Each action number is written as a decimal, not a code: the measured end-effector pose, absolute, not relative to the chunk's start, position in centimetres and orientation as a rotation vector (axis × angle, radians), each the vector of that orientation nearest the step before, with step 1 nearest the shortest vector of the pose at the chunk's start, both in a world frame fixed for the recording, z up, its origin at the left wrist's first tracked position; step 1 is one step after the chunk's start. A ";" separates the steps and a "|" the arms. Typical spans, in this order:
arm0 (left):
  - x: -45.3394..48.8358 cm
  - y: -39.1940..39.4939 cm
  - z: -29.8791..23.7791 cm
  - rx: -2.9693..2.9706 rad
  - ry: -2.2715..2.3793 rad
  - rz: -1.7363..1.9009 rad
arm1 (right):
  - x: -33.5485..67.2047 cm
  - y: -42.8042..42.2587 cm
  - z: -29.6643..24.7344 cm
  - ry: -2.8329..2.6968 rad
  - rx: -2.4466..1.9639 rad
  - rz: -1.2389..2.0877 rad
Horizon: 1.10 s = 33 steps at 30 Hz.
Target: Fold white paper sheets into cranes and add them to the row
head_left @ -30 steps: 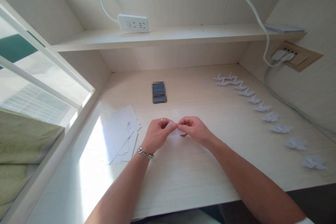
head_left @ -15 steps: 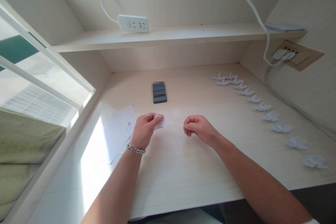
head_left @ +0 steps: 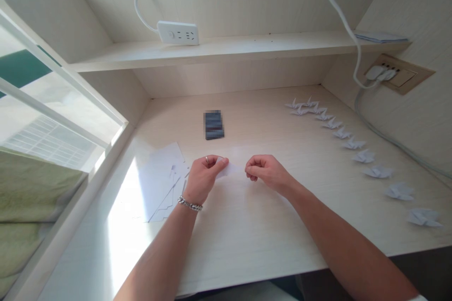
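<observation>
My left hand (head_left: 204,176), with a ring and a metal bracelet, pinches a small folded piece of white paper (head_left: 231,169) just above the pale wooden desk (head_left: 247,225). My right hand (head_left: 266,172) hovers close to the paper's right tip with its fingers curled in; I cannot make out anything in them. A loose stack of white paper sheets (head_left: 160,181) lies just left of my left hand.
Several folded white paper cranes (head_left: 363,156) curve along the desk's right side. A dark phone (head_left: 213,125) lies further back. A white power strip (head_left: 178,32) sits on the shelf, and cables run to a wall socket (head_left: 391,74) at right.
One second ago both hands held the paper together. My left hand then carried it left alone, and now it has come back right, close to my right hand.
</observation>
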<state>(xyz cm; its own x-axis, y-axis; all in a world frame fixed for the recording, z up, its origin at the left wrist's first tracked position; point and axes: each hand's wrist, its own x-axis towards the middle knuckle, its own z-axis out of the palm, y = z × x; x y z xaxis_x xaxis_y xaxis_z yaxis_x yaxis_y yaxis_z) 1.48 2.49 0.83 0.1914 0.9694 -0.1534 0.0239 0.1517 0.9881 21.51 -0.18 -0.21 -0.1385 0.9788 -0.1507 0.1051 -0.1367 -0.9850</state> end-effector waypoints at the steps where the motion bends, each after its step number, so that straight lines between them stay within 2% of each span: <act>1: 1.5 2.6 0.7 1.159 1.136 0.985 | 21.6 -0.2 -0.1 -1.281 -1.309 1.372; 5: 2.1 2.3 0.6 1.133 1.122 1.043 | 20.8 -0.1 -0.1 -1.177 -1.191 1.377; 11: 2.5 2.0 0.5 1.289 1.099 0.901 | 20.0 0.0 -0.4 -1.072 -1.197 1.361; 18: 2.3 1.9 0.5 1.545 1.130 0.749 | 20.6 -0.1 -0.6 -1.321 -1.288 1.324; 33: 1.3 2.2 1.2 1.348 1.065 0.723 | 22.2 0.0 0.6 -1.114 -1.216 1.414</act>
